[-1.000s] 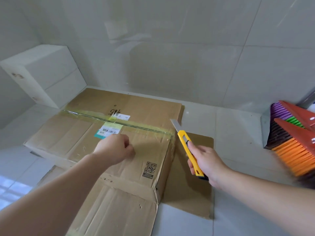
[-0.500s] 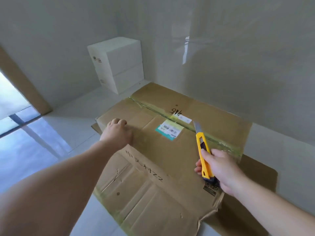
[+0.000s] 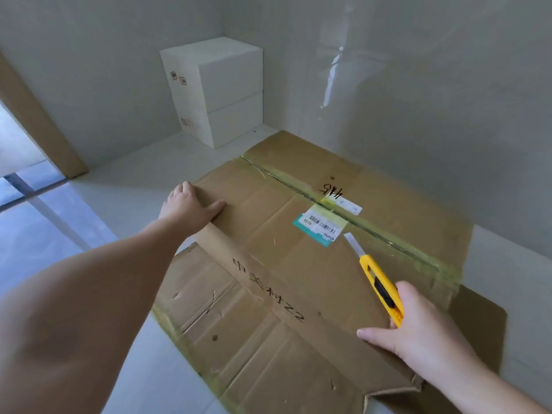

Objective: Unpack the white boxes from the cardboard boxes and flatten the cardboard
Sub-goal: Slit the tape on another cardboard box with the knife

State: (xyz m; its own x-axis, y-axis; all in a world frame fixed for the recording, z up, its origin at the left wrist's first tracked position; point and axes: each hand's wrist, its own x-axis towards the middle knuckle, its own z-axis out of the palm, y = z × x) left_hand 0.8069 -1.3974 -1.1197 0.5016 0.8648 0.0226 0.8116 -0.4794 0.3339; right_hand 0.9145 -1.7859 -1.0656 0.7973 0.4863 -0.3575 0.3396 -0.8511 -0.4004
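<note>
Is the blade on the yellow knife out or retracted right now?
Out. A pale blade sticks past the tip of the yellow knife held in the right hand, pointing toward the taped seam without touching it.

We see bare pale tiled floor (image 3: pixel 89 228) left of the flat brown cardboard (image 3: pixel 298 279); stacked white boxes (image 3: pixel 221 94) block the far corner.

— what can you read on the cardboard box (image 3: pixel 298 264)?

— black marker along its near flap: "中关村22". past the taped seam, more marker, upside down to me, something like "445".

— and the stickers?

— a shipping label (image 3: pixel 320 224) with a teal edge and a barcode, print too small for me. a small white sticker (image 3: pixel 348 203) by the seam, also unreadable.

— the white boxes (image 3: pixel 213 91)?

— small printed marks on their sides, too blurred to read.
</note>
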